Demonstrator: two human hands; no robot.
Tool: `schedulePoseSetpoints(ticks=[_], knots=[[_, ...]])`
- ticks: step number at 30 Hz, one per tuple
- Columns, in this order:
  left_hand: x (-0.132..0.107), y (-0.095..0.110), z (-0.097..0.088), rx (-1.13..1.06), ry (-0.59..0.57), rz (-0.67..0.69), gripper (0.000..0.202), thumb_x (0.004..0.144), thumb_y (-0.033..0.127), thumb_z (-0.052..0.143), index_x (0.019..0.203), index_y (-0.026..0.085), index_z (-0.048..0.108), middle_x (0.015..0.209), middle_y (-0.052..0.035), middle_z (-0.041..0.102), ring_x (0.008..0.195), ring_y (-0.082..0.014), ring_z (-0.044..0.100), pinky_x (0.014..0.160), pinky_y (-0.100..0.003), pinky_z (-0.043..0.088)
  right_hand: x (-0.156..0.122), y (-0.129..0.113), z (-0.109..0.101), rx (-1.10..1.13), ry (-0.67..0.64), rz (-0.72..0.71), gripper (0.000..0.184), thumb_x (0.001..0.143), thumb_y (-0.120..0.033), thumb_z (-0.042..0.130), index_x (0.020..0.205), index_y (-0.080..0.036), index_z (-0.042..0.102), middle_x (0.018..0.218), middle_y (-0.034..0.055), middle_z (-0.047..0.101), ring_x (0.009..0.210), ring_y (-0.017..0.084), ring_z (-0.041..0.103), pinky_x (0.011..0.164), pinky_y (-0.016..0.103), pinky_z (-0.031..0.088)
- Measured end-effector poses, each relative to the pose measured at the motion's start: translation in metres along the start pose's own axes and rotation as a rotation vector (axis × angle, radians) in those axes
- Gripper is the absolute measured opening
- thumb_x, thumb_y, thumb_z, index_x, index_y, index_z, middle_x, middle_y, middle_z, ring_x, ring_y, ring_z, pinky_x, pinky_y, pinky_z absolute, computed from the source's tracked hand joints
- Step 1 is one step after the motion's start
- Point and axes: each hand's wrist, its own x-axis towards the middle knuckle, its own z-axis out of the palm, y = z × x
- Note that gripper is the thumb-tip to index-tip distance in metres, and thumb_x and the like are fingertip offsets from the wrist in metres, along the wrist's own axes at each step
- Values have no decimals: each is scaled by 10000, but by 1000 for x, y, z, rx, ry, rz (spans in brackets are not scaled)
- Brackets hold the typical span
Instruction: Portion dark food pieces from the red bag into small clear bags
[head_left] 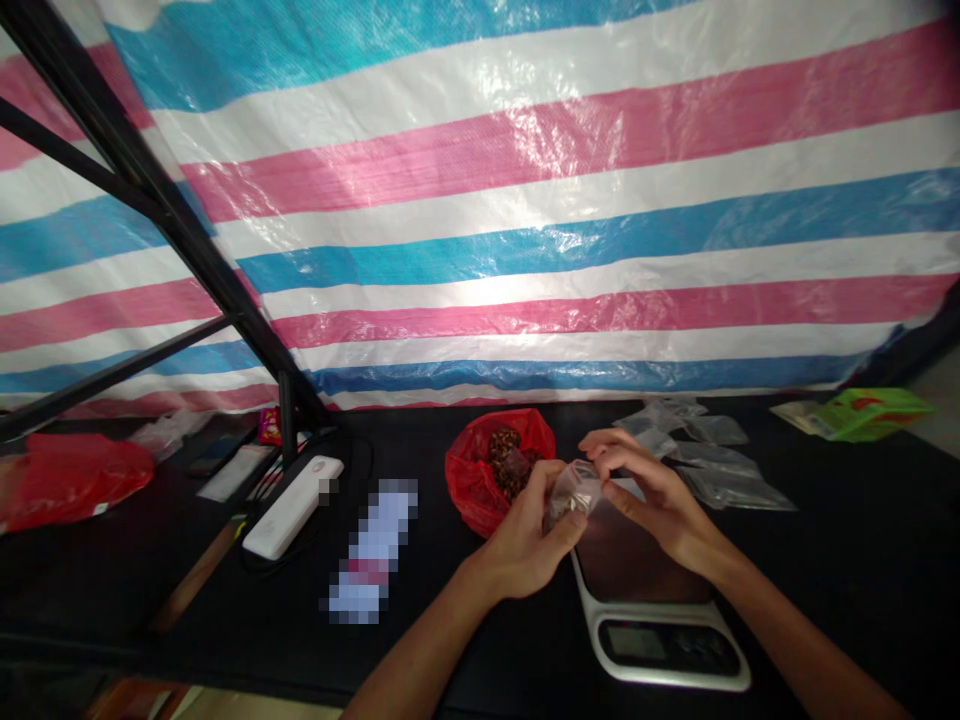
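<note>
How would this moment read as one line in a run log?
left hand: holds clear plastic bag | right hand: touches bag | beside: red bag of brown pieces, digital kitchen scale

We are working over a black table, and it is carrying a digital kitchen scale near its front edge, a red plastic bag of dark brown pieces behind that, and clear plastic bags spread flat to the right. A green packet is lying at the far right, while a white power bank, a blurred item and another red bag are sitting leftward.
</note>
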Motion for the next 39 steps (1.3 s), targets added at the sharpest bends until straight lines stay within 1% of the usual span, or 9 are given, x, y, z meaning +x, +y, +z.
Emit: schedulePoseSetpoints(ticks=[3,6,11,13,17,20,23,32,39], knots=[[-1,-5,-3,171,197,151,547,1041,592,461,1448,233,400,1388,-153,458,1303,-296,490,1106,-461,457,1,2,-8,132,42,110,207,1030,-433,606,941,-252,654,987,51,637,932,235,634,814,348,531],[-1,-8,-9,318,314,182,430,1072,491,416,1436,263,425,1349,-140,449,1258,-291,487,1088,-484,455,2,3,-15,143,64,220,273,1025,-480,607,909,-235,639,826,4,575,746,181,576,653,286,474],[-3,-8,-14,439,336,157,353,1066,381,440,1401,276,463,1328,-129,441,1240,-284,496,1075,-475,456,1,7,-23,-135,-234,266,282,1007,-462,640,868,-221,691,775,-5,614,697,177,571,626,288,459],[-3,-9,-14,465,326,153,352,1060,344,452,1405,275,468,1328,-128,440,1239,-278,505,1070,-463,462,1,10,-25,-231,-214,228,269,1012,-456,629,896,-232,719,811,9,666,725,192,604,652,305,478],[-3,-10,-14,487,345,163,338,1060,296,458,1395,274,487,1313,-121,438,1232,-267,523,1074,-450,465,4,15,-29,-289,19,190,319,1025,-520,587,1017,-248,754,1025,64,756,952,261,689,822,371,526],[-2,-10,-15,506,390,164,329,1061,267,459,1388,270,494,1318,-119,417,1205,-248,539,1060,-432,480,5,21,-32,-293,130,225,386,1038,-558,546,966,-241,753,1002,63,767,966,271,706,852,379,525],[-1,-10,-15,539,448,183,321,1054,241,465,1371,263,505,1291,-110,414,1170,-236,550,1030,-422,501,4,28,-31,-296,167,220,401,1039,-563,539,933,-239,750,968,53,769,944,266,714,869,373,524],[2,-7,-15,586,533,188,298,1043,190,468,1322,261,545,1260,-98,428,1130,-218,576,1007,-404,522,0,36,-26,-341,106,208,303,1064,-450,520,975,-257,736,993,44,760,939,257,706,869,389,511],[3,-9,-15,581,552,184,302,1027,150,492,1300,260,556,1250,-87,429,1071,-190,598,991,-377,527,1,22,-28,-418,-90,147,255,1050,-297,485,1032,-274,738,1025,50,724,1011,273,668,931,438,487]])
